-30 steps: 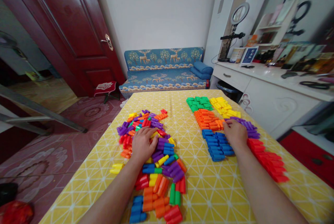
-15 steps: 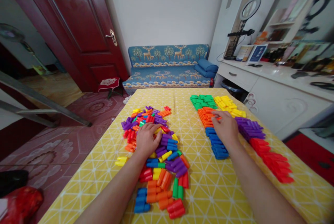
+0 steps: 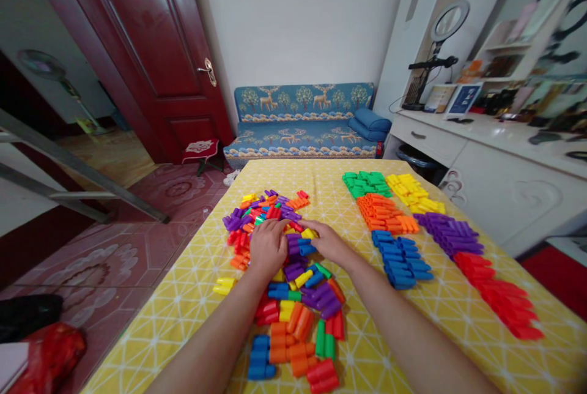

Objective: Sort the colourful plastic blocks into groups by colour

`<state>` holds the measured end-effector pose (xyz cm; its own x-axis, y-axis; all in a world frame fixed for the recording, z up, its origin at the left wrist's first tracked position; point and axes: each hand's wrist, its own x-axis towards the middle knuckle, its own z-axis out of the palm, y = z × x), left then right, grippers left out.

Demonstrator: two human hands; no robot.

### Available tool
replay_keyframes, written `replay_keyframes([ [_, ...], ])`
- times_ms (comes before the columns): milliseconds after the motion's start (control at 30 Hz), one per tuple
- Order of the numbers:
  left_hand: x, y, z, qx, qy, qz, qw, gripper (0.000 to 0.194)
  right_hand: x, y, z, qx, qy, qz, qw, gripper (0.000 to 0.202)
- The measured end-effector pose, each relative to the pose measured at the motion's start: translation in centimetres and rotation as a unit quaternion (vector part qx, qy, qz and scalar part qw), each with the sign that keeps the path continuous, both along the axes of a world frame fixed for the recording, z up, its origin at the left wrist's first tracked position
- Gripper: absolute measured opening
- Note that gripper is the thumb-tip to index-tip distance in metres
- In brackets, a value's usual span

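A loose pile of plastic bullet-shaped building blocks (image 3: 254,210) in mixed colours lies on the left of the table. Over its middle, my left hand (image 3: 268,247) has its fingers curled down among the blocks; whatever they grip is hidden. My right hand (image 3: 330,246) reaches in from the right, fingers stretched towards my left fingertips. A yellow block (image 3: 309,233) shows beside its thumb and fingers, not clearly gripped. Sorted by colour on the right are green blocks (image 3: 367,184), yellow blocks (image 3: 413,192), orange blocks (image 3: 385,213), blue blocks (image 3: 401,259), purple blocks (image 3: 449,232) and red blocks (image 3: 499,296).
A yellow patterned cloth (image 3: 358,333) covers the table. Beyond it stands a blue sofa (image 3: 302,131), with a small red stool (image 3: 202,149) to its left. A white dresser (image 3: 499,180) is at the right, a metal ladder (image 3: 87,180) at the left.
My right hand has left the orange group and moved left to the mixed pile. Orange and blue blocks once under that arm now show. My left hand stays over the pile.
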<state>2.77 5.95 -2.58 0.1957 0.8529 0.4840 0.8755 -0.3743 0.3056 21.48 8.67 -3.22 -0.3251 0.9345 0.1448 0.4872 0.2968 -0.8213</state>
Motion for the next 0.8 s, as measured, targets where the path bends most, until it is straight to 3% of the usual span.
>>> replay_keyframes([
  [133,0.0,0.1,0.1,-0.005,-0.013,-0.007,1.000,0.041,-0.7,0.8,-0.2,-0.058,0.073,-0.011,0.996,0.052],
  [367,0.3,0.0,0.4,-0.011,-0.018,-0.022,1.000,0.039,-1.9,0.7,-1.7,-0.018,0.070,-0.098,0.993,0.031],
  [433,0.2,0.0,0.4,-0.004,-0.029,-0.018,0.999,0.037,-2.0,0.6,-1.7,-0.017,0.111,-0.115,0.987,0.028],
  [633,0.1,-0.1,0.2,0.016,-0.052,-0.024,0.998,0.035,-2.2,-0.7,-0.6,-0.050,0.323,-0.095,0.940,0.030],
  [800,-0.1,0.2,-0.1,0.029,-0.085,-0.068,0.994,0.024,-2.2,-1.2,-0.6,-0.036,0.335,-0.075,0.939,0.027],
])
